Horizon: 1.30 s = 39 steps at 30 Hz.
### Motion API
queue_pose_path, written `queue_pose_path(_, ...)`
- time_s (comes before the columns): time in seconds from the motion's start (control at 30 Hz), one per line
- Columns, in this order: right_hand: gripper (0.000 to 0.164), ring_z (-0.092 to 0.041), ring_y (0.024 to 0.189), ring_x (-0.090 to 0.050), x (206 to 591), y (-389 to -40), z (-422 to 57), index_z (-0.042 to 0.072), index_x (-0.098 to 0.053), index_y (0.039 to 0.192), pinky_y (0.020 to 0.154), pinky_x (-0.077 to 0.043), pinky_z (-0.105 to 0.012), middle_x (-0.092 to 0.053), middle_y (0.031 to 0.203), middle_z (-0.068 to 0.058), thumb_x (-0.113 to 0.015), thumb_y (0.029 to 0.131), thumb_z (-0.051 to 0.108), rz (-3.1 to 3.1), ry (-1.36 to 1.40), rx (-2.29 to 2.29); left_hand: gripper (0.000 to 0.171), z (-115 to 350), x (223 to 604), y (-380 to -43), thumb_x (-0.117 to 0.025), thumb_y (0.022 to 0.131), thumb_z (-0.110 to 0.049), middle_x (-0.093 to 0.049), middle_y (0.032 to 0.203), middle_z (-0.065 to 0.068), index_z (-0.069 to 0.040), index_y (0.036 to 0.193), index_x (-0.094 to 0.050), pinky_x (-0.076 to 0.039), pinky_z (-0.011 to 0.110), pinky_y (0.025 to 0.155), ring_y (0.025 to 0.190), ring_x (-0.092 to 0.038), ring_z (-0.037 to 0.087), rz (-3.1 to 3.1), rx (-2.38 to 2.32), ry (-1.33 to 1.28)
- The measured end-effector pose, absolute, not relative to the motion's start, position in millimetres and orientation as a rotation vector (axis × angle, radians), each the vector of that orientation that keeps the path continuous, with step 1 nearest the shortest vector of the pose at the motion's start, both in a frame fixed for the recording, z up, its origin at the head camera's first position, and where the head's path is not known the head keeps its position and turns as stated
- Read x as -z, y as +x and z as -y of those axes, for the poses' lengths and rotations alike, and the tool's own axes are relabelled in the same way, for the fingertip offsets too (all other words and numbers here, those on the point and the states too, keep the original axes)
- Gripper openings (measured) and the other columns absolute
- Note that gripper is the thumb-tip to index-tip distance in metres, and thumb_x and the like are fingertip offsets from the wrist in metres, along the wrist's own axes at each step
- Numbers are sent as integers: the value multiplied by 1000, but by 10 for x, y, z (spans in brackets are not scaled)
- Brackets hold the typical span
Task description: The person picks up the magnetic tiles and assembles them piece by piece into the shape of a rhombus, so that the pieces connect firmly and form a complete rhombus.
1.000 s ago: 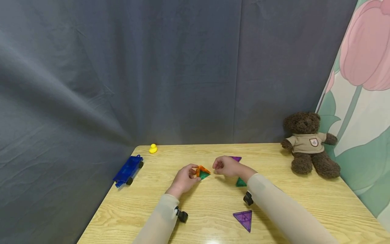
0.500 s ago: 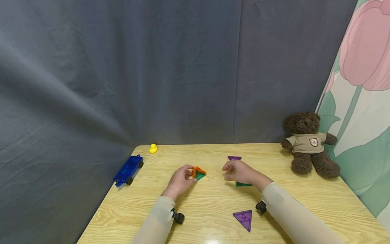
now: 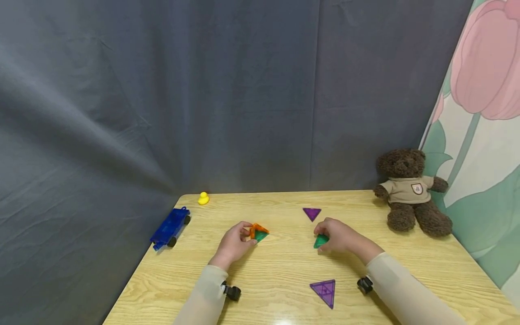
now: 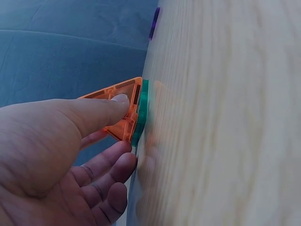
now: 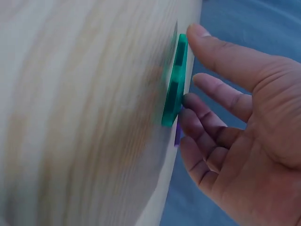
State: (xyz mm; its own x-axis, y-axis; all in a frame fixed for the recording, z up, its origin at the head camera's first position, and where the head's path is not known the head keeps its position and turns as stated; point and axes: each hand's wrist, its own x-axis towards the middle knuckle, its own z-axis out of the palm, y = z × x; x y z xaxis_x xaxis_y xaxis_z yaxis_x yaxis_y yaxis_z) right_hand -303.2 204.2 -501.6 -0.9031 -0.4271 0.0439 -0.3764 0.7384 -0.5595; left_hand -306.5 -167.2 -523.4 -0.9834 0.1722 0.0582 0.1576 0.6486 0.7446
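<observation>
My left hand point(image 3: 235, 241) holds an upright orange triangular magnetic tile point(image 4: 123, 92), its thumb on one face and the index finger partly hidden behind. Orange pieces lean together over a green triangular tile point(image 4: 142, 113) that lies on the table. To the right, my right hand point(image 3: 337, 234) reaches over a second green triangular tile point(image 5: 176, 84) lying flat. Its thumb and fingertips are spread round that tile's edges, right beside it in the right wrist view. One purple triangular tile point(image 3: 312, 213) lies behind the right hand, another purple triangular tile point(image 3: 325, 292) nearer the front.
On the wooden table point(image 3: 276, 271), a blue toy car base point(image 3: 171, 226) stands at the left edge and a yellow rubber duck point(image 3: 204, 198) at the back left corner. A brown teddy bear point(image 3: 410, 194) sits at the right. A dark curtain point(image 3: 252, 99) hangs behind.
My right hand has moved right, away from the orange and green tiles, to the second green tile. The left hand has drawn the orange and green tiles a little to the left.
</observation>
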Motion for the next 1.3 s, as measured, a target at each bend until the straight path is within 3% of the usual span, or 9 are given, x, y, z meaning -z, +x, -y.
queue_pose_path(0.2,40,-16,88,-58,5021,-2967,-2114,8,-74,108,84,-55,-40,-60,97,0,-96,76,18,-2890,-636,850,47,1736,5234,-3056,-82,94,-22,-66,113,-1,-22,137,-63,-55,41,84,96,-61,18,-2864,-1261,286)
queue_pose_path(0.53,56,-18,89,-55,5039,-2992,-2164,1,-68,132,82,-53,-40,-61,103,-3,-89,86,24,-2886,-549,817,47,1828,5233,-3011,-82,94,-21,-67,113,3,-19,137,-63,-52,36,78,90,-59,17,-2895,-1250,289)
queue_pose_path(0.8,46,-21,85,-51,5043,-2968,-2272,6,-66,112,74,-48,-39,-56,94,-6,-94,81,23,-2818,-520,913,45,1867,5233,-3000,-82,94,-21,-66,113,3,-21,135,-63,-51,36,78,89,-58,18,-2884,-1272,238)
queue_pose_path(1.3,52,-20,76,-46,5074,-2764,-2695,5,-52,108,60,-41,-30,-50,89,-10,-94,79,16,-2768,-419,1148,47,1900,5226,-2995,-83,94,-20,-65,110,3,-18,136,-63,-50,36,75,86,-57,18,-2887,-1276,274)
